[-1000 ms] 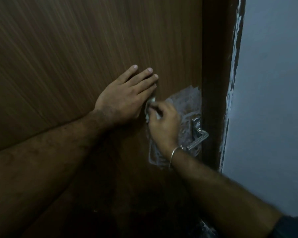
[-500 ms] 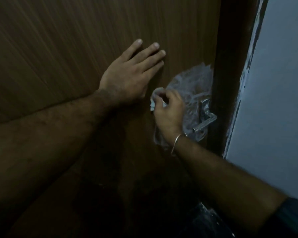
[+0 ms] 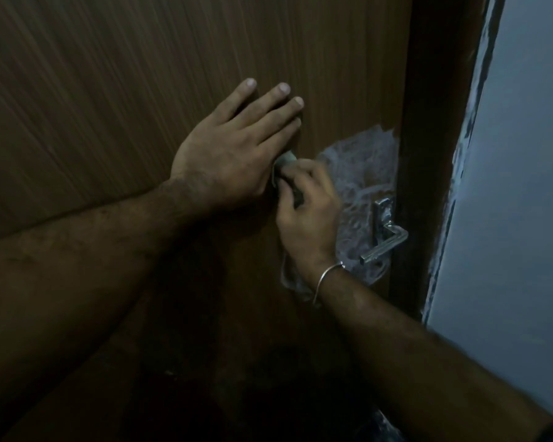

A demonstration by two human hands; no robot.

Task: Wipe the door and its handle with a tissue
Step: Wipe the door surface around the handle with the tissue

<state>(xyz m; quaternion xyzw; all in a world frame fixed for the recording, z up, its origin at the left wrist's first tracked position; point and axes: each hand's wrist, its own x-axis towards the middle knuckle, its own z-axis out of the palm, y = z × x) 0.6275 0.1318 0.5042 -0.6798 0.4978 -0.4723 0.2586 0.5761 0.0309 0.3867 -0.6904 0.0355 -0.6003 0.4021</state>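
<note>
My left hand [image 3: 227, 161] lies flat on the brown door [image 3: 125, 90], fingers straight and holding nothing. Just right of it, touching its edge, my right hand [image 3: 307, 215] curls round the crumpled tissue [image 3: 283, 162] and presses it to the wood. Further right, behind those knuckles, clear plastic wrap [image 3: 361, 167] seems, in the dim light, to cover the metal handle [image 3: 385, 240] by the dark frame [image 3: 428, 154].

You face a brown door [image 3: 141, 90] with fine streaked grain, a silver handle [image 3: 384, 237] over whitish crinkled plastic [image 3: 358, 161], and a pale blue-grey wall [image 3: 517, 186] at right.
</note>
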